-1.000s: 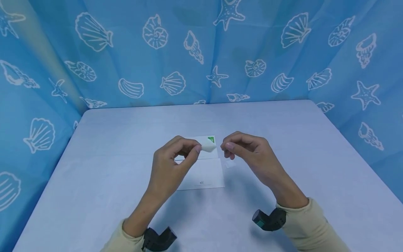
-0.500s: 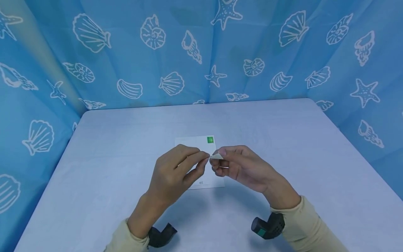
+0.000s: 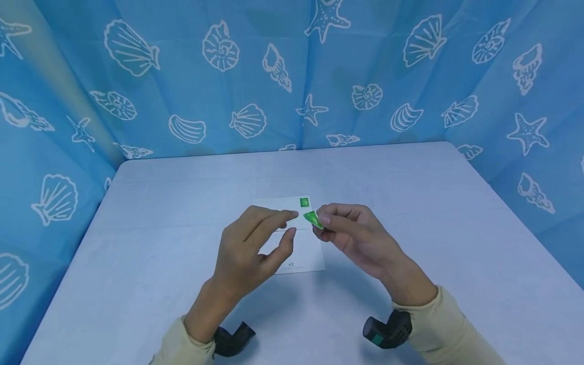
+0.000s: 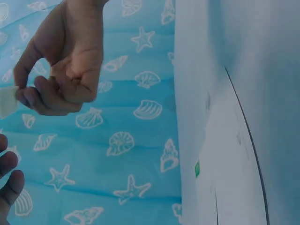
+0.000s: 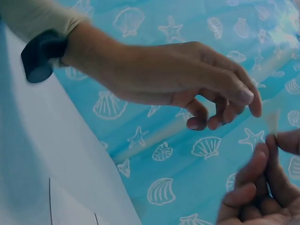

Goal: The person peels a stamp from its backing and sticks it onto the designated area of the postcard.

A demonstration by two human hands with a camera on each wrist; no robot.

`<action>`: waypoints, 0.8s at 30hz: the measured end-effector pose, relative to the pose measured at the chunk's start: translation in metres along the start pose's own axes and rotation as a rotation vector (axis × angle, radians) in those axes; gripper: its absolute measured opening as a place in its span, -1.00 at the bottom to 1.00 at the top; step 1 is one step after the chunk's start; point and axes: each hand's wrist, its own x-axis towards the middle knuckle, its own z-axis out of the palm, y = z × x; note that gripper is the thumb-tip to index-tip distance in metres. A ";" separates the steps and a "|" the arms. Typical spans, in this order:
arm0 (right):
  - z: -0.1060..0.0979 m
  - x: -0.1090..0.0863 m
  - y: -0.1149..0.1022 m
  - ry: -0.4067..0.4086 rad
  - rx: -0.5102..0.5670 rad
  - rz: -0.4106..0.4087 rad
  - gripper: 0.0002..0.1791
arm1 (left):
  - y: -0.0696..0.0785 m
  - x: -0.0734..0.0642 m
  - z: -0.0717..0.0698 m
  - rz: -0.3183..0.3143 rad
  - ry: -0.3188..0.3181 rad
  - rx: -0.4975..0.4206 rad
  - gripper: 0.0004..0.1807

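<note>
My right hand [image 3: 360, 241] pinches a small green stamp-like sticker [image 3: 313, 219] between thumb and index finger, its green face showing in the head view. From the right wrist view the sticker [image 5: 272, 121] looks pale, near the left fingertips. The left hand [image 3: 246, 248] holds nothing; its thumb and fingers are parted just left of the sticker. Beneath both hands lies a white envelope-like sheet [image 3: 310, 256], with a line across its middle and a small mark near its lower edge. A green square [image 3: 304, 202] sits in its top right corner. The left hand covers its left part.
A white table [image 3: 182, 192] spreads under the work, its far edge against a blue curtain [image 3: 283, 116] with shell drawings. Black wrist cameras are strapped to the left sleeve [image 3: 184, 339] and right sleeve [image 3: 447, 329].
Earlier the left hand pinched the sticker, pale side showing; then both hands met at it. Now the right hand alone holds it, green side in view, and the left fingers have let go.
</note>
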 end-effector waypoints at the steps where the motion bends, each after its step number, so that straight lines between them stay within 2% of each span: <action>1: 0.001 -0.001 -0.001 0.044 -0.032 -0.022 -0.84 | 0.000 0.000 0.000 -0.023 0.018 -0.023 -0.74; 5: 0.003 -0.002 -0.004 0.189 -0.210 -0.103 -0.91 | -0.001 0.001 -0.002 -0.107 0.080 -0.119 -0.73; 9: 0.002 -0.003 -0.005 0.246 -0.399 -0.177 -0.89 | -0.005 0.002 -0.009 -0.183 0.089 -0.173 -0.73; 13: 0.000 -0.003 -0.004 0.251 -0.493 -0.239 -0.91 | -0.011 0.000 -0.016 -0.281 -0.001 -0.183 -0.79; 18: -0.002 -0.003 -0.004 0.247 -0.554 -0.291 -0.92 | -0.018 -0.007 -0.013 -0.384 -0.136 -0.179 -0.75; 24: -0.004 -0.002 -0.006 0.262 -0.562 -0.299 -0.92 | -0.031 -0.022 -0.010 -0.470 -0.168 -0.167 -0.74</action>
